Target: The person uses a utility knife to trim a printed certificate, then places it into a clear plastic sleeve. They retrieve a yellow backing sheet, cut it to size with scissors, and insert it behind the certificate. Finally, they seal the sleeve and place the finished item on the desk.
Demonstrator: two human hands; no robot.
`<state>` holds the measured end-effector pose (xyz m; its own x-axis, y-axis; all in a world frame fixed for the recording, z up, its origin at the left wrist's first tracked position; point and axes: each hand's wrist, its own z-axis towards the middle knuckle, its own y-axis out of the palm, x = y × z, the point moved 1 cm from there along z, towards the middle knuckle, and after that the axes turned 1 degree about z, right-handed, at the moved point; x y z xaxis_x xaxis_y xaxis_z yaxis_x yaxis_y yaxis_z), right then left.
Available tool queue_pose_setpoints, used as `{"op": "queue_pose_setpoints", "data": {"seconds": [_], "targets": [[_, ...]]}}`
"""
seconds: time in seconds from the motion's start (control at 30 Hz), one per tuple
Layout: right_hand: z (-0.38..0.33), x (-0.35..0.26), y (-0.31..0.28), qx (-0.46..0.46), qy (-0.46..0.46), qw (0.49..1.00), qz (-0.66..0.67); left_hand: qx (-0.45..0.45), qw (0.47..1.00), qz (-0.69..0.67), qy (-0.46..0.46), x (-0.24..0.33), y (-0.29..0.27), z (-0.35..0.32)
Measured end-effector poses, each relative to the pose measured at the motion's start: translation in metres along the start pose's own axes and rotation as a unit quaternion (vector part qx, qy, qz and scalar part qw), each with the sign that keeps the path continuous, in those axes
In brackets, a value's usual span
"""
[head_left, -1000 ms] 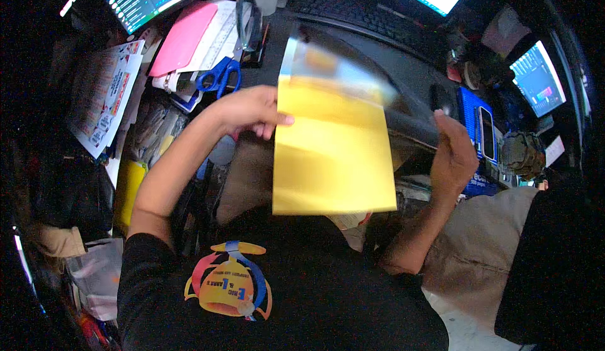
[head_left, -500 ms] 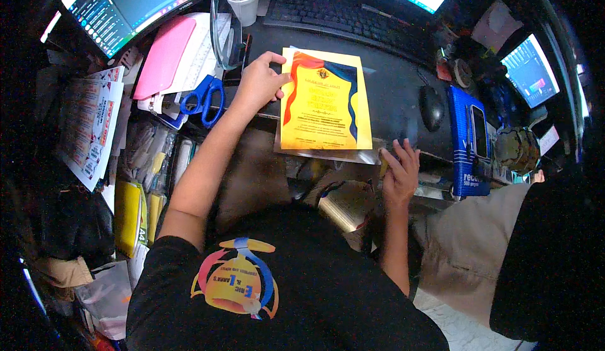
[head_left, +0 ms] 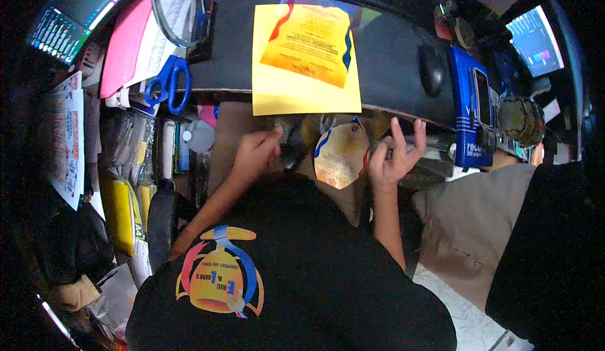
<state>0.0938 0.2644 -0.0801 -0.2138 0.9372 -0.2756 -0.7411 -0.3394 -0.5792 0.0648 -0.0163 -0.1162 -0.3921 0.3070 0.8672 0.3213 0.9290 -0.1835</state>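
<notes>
A round printed card, yellow-orange with a blue and red border, is located below the front edge of the dark desk, between the two hands and above the lap. The left hand is seen pinched together at the fingertips, next to a small dark object that cannot be identified; whether anything is gripped cannot be told. The right hand is spread with fingers released, just beside the card's right rim, and contact cannot be confirmed.

The card is judged light, thin and easily creased, probably slippery if laminated. It should be taken by its rim, pinched lightly between thumb and forefinger.

A yellow printed sheet lies flat at the desk's front edge, overhanging it slightly. Blue-handled scissors rest toward the left end.
</notes>
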Motion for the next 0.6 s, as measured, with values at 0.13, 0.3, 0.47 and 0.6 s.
{"op": "queue_pose_setpoints", "data": {"seconds": [0.13,0.3,0.47,0.6], "targets": [[-0.030,0.022,-0.013,0.001,0.135,0.991,0.011,-0.136,0.981,-0.122,-0.068,-0.064,0.031,0.058],[-0.038,0.031,-0.012,-0.139,0.208,0.968,0.038,-0.249,0.967,0.046,-0.019,-0.051,0.068,0.068],[-0.006,-0.033,-0.015,-0.140,0.142,0.959,0.203,-0.219,0.930,0.258,0.144,0.055,-0.008,-0.014],[0.035,-0.092,0.001,-0.209,0.014,0.908,0.363,0.359,0.876,0.271,0.175,0.111,-0.106,-0.065]]}}
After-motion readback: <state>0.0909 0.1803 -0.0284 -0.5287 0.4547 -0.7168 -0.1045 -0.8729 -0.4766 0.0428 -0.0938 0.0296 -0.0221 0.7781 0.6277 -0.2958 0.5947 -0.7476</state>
